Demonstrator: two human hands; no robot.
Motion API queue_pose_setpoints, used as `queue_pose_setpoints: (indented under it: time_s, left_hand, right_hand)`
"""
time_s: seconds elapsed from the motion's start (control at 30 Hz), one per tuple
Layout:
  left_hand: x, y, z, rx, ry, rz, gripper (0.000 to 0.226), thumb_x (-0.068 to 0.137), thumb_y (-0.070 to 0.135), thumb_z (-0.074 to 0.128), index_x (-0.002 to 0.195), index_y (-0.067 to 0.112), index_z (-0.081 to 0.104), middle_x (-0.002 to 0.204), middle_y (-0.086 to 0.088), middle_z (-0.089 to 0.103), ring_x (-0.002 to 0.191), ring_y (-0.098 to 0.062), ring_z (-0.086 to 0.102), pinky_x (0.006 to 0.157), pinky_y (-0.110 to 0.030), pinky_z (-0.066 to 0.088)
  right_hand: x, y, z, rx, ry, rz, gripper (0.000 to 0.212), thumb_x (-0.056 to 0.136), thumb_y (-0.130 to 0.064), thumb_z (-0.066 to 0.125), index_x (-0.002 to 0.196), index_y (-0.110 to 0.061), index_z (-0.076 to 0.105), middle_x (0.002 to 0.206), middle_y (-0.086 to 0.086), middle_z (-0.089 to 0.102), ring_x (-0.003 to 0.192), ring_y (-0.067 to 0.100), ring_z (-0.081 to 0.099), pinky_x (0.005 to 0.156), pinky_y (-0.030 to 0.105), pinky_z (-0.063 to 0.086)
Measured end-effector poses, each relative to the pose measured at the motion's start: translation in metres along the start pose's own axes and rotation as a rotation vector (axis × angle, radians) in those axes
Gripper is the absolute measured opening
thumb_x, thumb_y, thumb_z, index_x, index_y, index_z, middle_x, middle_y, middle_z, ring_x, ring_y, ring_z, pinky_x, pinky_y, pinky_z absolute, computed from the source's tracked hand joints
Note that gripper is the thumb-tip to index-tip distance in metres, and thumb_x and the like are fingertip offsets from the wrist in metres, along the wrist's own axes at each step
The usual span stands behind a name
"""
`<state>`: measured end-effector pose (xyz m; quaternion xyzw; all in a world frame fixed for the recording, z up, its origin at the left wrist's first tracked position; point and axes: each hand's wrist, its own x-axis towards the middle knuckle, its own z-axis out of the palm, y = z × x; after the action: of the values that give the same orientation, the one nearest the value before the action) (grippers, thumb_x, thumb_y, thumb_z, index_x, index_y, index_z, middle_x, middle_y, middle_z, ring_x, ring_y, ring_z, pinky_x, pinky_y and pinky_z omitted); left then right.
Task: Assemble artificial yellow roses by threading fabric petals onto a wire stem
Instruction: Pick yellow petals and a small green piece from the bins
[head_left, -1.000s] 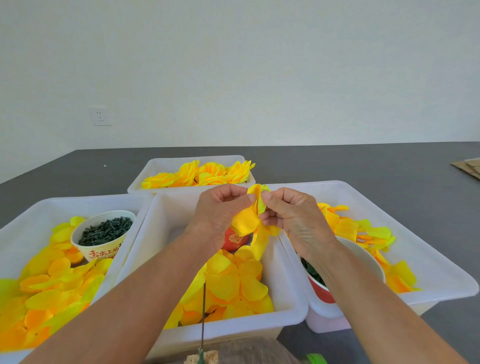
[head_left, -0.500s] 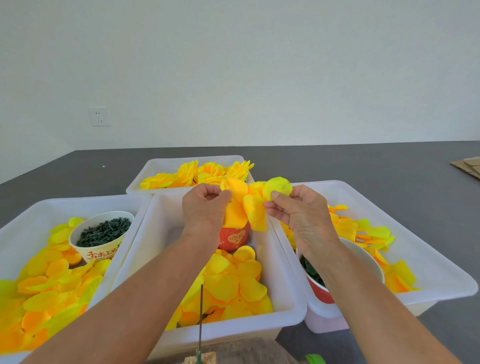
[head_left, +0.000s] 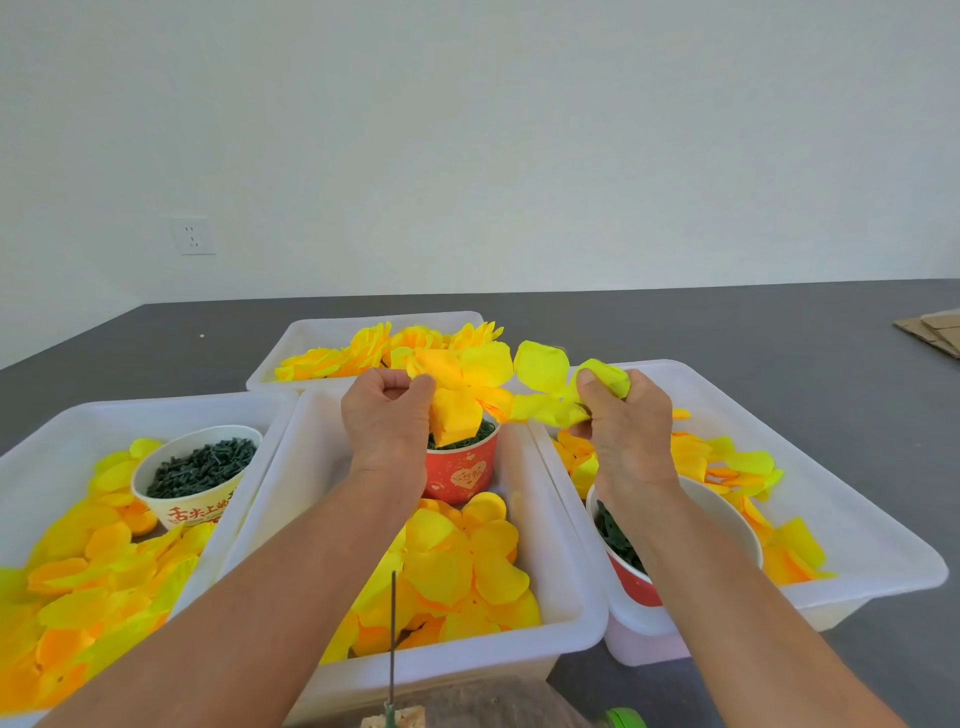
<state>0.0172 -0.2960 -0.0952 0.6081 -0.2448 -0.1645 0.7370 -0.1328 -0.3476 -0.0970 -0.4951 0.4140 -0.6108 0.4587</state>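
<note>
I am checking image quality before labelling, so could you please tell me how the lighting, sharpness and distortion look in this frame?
Head view: soft, even light, faint shadows, no glare; wide-angle bowing curves the floor edge; the petals pulled between the left hand and right hand are slightly soft; the wire is sharp but thin.
</note>
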Motion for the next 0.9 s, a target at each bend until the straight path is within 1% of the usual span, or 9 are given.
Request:
queue_pose_setpoints:
  time_s: [0.17, 0.2, 0.3, 0.4, 0.47, 0.63, 0.7, 0.8, 0.9]
  left_hand:
    - [-0.002, 0.000, 0.002, 0.029, 0.003, 0.020, 0.020, 0.082, 0.008, 0.064, 0.071, 0.019, 0.052, 0.068, -0.004, 0.055, 0.071, -0.022, 0.053, 0.075, -0.050, 0.055]
    - [-0.002, 0.000, 0.002, 0.029, 0.004, 0.019, 0.020, 0.083, 0.008, 0.064, 0.071, 0.019, 0.052, 0.068, -0.004, 0.054, 0.071, -0.022, 0.053, 0.076, -0.050, 0.055]
    - [-0.003, 0.000, 0.002, 0.024, 0.006, 0.020, 0.020, 0.083, 0.008, 0.063, 0.071, 0.019, 0.051, 0.067, -0.004, 0.054, 0.071, -0.023, 0.052, 0.075, -0.048, 0.054]
    - [-0.001, 0.000, 0.001, -0.004, 0.022, 0.018, 0.022, 0.083, 0.007, 0.062, 0.070, 0.019, 0.050, 0.065, -0.002, 0.051, 0.067, -0.020, 0.048, 0.068, -0.040, 0.050]
    - [0.001, 0.000, -0.001, -0.011, 0.039, 0.017, 0.022, 0.083, 0.007, 0.062, 0.070, 0.019, 0.050, 0.064, -0.001, 0.049, 0.066, -0.020, 0.046, 0.062, -0.036, 0.045]
    - [-0.001, 0.001, 0.000, -0.003, -0.001, 0.006, 0.020, 0.084, 0.008, 0.063, 0.071, 0.019, 0.050, 0.068, -0.002, 0.051, 0.071, -0.021, 0.048, 0.073, -0.046, 0.052]
    - [-0.003, 0.002, 0.001, 0.009, -0.022, 0.006, 0.019, 0.084, 0.009, 0.063, 0.072, 0.019, 0.051, 0.069, -0.002, 0.052, 0.073, -0.021, 0.050, 0.077, -0.048, 0.053]
    - [-0.006, 0.002, 0.001, 0.013, -0.060, 0.008, 0.017, 0.086, 0.010, 0.063, 0.074, 0.018, 0.053, 0.072, -0.003, 0.054, 0.075, -0.021, 0.051, 0.078, -0.048, 0.053]
    - [-0.009, 0.003, 0.002, 0.021, -0.102, 0.013, 0.015, 0.086, 0.012, 0.063, 0.075, 0.017, 0.054, 0.073, -0.004, 0.055, 0.075, -0.021, 0.051, 0.077, -0.047, 0.054]
  right_hand:
    - [0.006, 0.005, -0.001, -0.160, 0.082, -0.064, 0.013, 0.092, -0.018, 0.055, 0.087, -0.006, 0.056, 0.078, 0.012, 0.057, 0.058, 0.021, 0.056, 0.040, 0.022, 0.044]
    - [0.007, 0.005, -0.002, -0.192, 0.096, -0.077, 0.014, 0.091, -0.018, 0.055, 0.087, -0.005, 0.055, 0.081, 0.015, 0.058, 0.064, 0.027, 0.059, 0.043, 0.025, 0.047]
    - [0.007, 0.005, -0.003, -0.280, 0.143, -0.125, 0.014, 0.089, -0.018, 0.057, 0.083, -0.005, 0.054, 0.082, 0.015, 0.058, 0.079, 0.039, 0.060, 0.071, 0.046, 0.053]
    - [0.010, 0.003, -0.008, -0.328, 0.246, -0.135, 0.013, 0.088, -0.016, 0.058, 0.080, -0.008, 0.052, 0.071, 0.001, 0.048, 0.075, 0.029, 0.050, 0.069, 0.036, 0.041]
    - [0.014, 0.003, -0.013, -0.303, 0.328, -0.115, 0.011, 0.087, -0.015, 0.059, 0.081, -0.008, 0.054, 0.073, 0.002, 0.048, 0.073, 0.022, 0.044, 0.067, 0.032, 0.037]
    - [0.020, -0.001, -0.021, -0.175, 0.446, -0.045, 0.012, 0.080, -0.015, 0.068, 0.090, -0.011, 0.061, 0.084, 0.005, 0.059, 0.077, 0.023, 0.055, 0.080, 0.043, 0.052]
    - [0.021, -0.002, -0.023, -0.127, 0.445, -0.017, 0.013, 0.078, -0.016, 0.072, 0.077, -0.015, 0.059, 0.079, 0.006, 0.060, 0.072, 0.023, 0.054, 0.077, 0.045, 0.053]
    - [0.020, 0.001, -0.023, -0.162, 0.400, -0.029, 0.031, 0.077, -0.018, 0.073, 0.056, -0.023, 0.050, 0.058, -0.005, 0.048, 0.054, 0.015, 0.042, 0.065, 0.037, 0.046]
    - [0.019, 0.003, -0.021, -0.232, 0.358, -0.045, 0.019, 0.077, -0.024, 0.073, 0.065, -0.015, 0.061, 0.054, -0.010, 0.044, 0.050, 0.010, 0.038, 0.064, 0.033, 0.041]
